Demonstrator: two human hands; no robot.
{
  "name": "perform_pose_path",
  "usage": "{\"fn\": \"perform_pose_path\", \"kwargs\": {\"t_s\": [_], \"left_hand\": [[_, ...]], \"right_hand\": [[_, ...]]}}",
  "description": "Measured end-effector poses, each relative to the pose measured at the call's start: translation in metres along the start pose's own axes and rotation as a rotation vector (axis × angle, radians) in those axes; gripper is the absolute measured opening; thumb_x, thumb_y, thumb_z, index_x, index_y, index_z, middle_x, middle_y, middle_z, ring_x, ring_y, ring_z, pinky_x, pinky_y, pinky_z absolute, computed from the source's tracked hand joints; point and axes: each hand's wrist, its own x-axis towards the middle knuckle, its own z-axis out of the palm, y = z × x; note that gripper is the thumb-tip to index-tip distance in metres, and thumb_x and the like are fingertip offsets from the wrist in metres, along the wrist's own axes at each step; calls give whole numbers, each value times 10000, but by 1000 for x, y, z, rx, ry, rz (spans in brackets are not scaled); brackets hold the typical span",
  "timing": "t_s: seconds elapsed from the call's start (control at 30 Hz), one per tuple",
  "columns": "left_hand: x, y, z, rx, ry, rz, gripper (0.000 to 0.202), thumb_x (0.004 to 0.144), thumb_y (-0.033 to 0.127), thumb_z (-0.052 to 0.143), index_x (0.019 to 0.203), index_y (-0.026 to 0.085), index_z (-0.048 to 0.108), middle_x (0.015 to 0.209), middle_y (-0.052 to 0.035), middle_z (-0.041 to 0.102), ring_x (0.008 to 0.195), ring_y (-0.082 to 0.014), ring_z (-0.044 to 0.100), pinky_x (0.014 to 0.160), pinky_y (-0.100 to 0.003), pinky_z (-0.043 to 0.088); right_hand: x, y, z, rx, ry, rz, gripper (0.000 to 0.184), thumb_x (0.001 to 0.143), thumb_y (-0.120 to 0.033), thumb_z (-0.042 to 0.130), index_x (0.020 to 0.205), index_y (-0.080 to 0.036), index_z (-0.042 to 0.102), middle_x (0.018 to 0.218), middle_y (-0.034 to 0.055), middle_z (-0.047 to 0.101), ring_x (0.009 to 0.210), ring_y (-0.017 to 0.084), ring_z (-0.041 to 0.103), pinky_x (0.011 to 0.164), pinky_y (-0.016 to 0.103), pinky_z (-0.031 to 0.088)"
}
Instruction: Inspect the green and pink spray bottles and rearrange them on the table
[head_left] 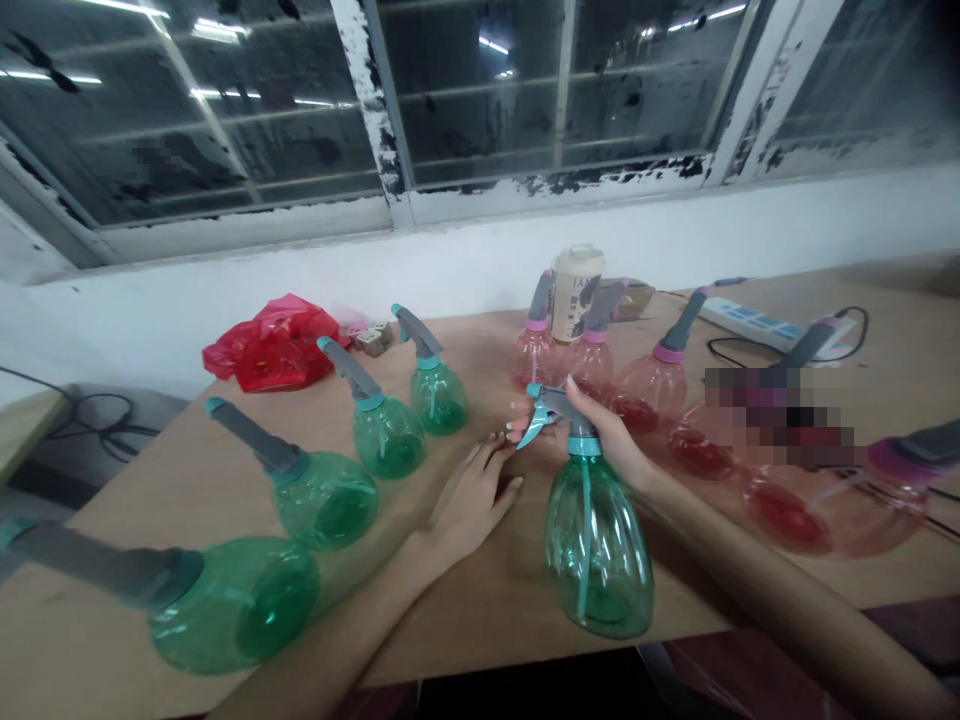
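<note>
My right hand (609,430) is closed around the grey neck of a green spray bottle (598,545) with a teal trigger and collar. The bottle stands nearly upright at the table's front, its nozzle pointing left. My left hand (474,492) rests on the table to the left of that bottle, fingers stretched out flat and touching nothing but the tabletop. Left of it several more green spray bottles (390,438) with grey heads form a slanting row. On the right, several pink spray bottles (651,390) with grey heads and pink collars make another row.
A wooden table (480,355) carries everything. A red plastic bag (279,345) lies at the back left, beside small blocks (373,338). A paper cup (576,292) stands behind the pink bottles. A white power strip (772,328) with black cables lies at the back right, below the windows.
</note>
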Motion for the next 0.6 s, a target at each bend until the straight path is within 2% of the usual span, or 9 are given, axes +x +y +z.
{"fn": "perform_pose_path", "kwargs": {"t_s": [0.13,0.3,0.43,0.6], "left_hand": [[0,-1,0,-4,16,6,387,922,322,434,1272,156,425,1313,-123,492,1258,-250,426,1005,-420,401],[0,0,-1,-12,12,10,389,922,317,425,1280,167,408,1327,-125,485,1263,-254,424,999,-430,409],[0,1,-2,2,0,-8,396,920,323,429,1276,148,415,1359,-140,459,1290,-254,393,1041,-435,366],[-1,0,0,-4,-6,-6,343,928,337,416,1215,162,485,1392,-124,429,1311,-238,369,1065,-421,340]], "right_hand": [[0,-1,0,3,-8,6,403,871,-512,463,986,-178,658,899,79,721,977,238,650,931,419,456],[0,-4,-1,-14,-14,28,480,878,-566,401,964,-170,659,837,86,719,927,238,665,892,415,475],[-3,-4,0,-81,-22,45,509,874,-592,378,917,-175,666,762,71,710,840,234,680,856,411,486],[-4,-2,-1,-173,117,-82,475,829,-613,446,796,-184,645,618,35,663,712,230,678,792,407,510]]}}
